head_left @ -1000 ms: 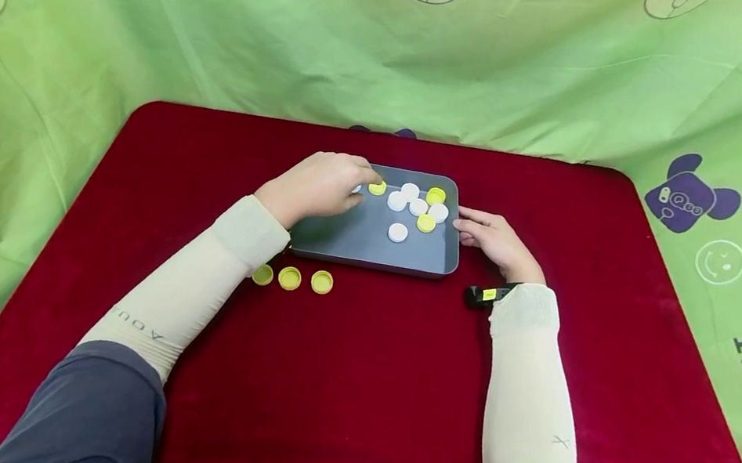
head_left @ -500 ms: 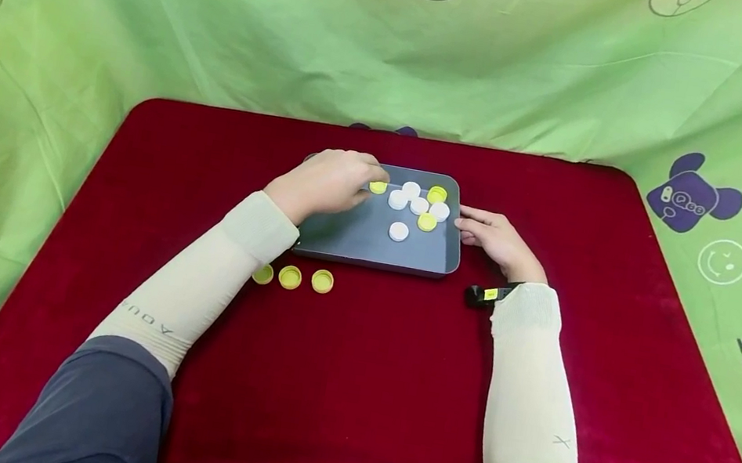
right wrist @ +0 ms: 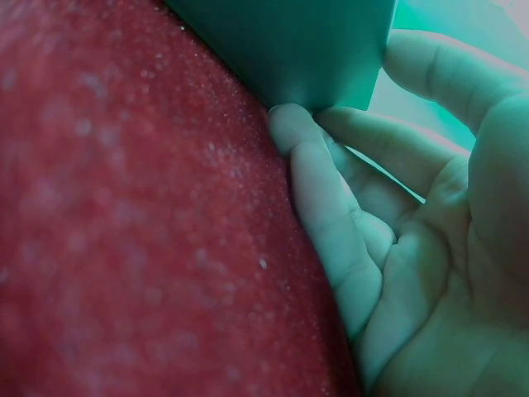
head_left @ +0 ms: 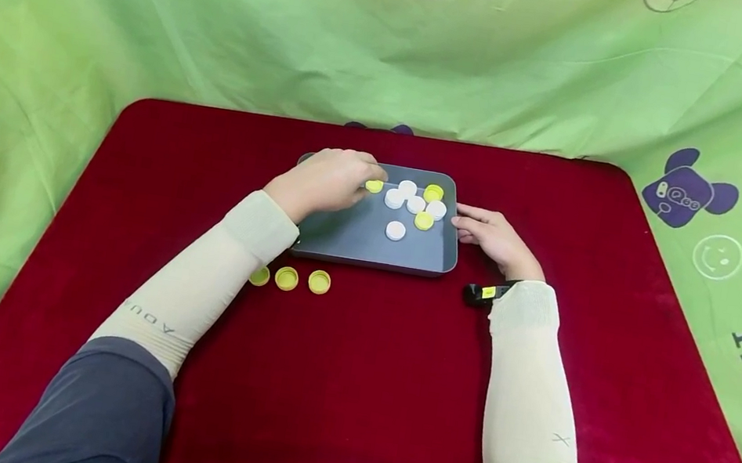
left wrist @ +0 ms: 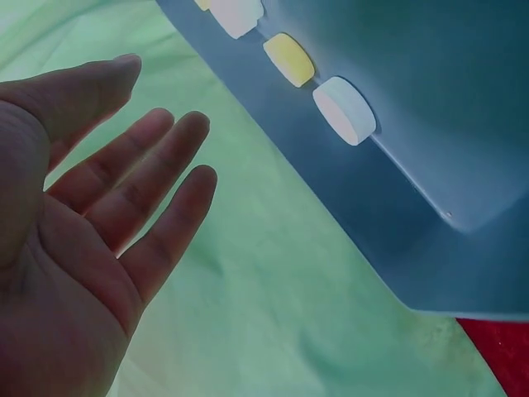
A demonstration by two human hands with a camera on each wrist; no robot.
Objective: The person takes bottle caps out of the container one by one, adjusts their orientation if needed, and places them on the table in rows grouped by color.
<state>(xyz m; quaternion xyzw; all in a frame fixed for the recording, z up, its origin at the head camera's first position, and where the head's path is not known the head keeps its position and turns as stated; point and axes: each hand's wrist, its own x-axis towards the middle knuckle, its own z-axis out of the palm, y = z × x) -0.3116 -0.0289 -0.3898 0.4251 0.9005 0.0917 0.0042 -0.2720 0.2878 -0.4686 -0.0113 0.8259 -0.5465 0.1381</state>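
My left hand [head_left: 331, 182] hangs over the left part of a grey rectangular tray [head_left: 369, 243], palm down. In the left wrist view its thumb and fingers are spread loosely, with nothing between them. Nearest its fingertips in the head view is a yellow bottle cap [head_left: 373, 186]. A white cap [left wrist: 345, 111] lies beside that yellow one in the left wrist view, hidden by my hand from above. My right hand [head_left: 494, 239] holds the tray's right edge, thumb at the rim and fingertips low against the outer wall [right wrist: 306, 50].
Several white caps [head_left: 395, 231] and two more yellow caps [head_left: 424, 221] lie in the tray's right half. On the red cloth [head_left: 349, 387], yellow caps [head_left: 319, 282] lie hollow side up in a row before the tray. A green curtain [head_left: 509, 61] hangs behind.
My left hand has shifted slightly right over the tray, covering the leftmost white cap. The right hand and the caps stay put. The head view has tilted a little.
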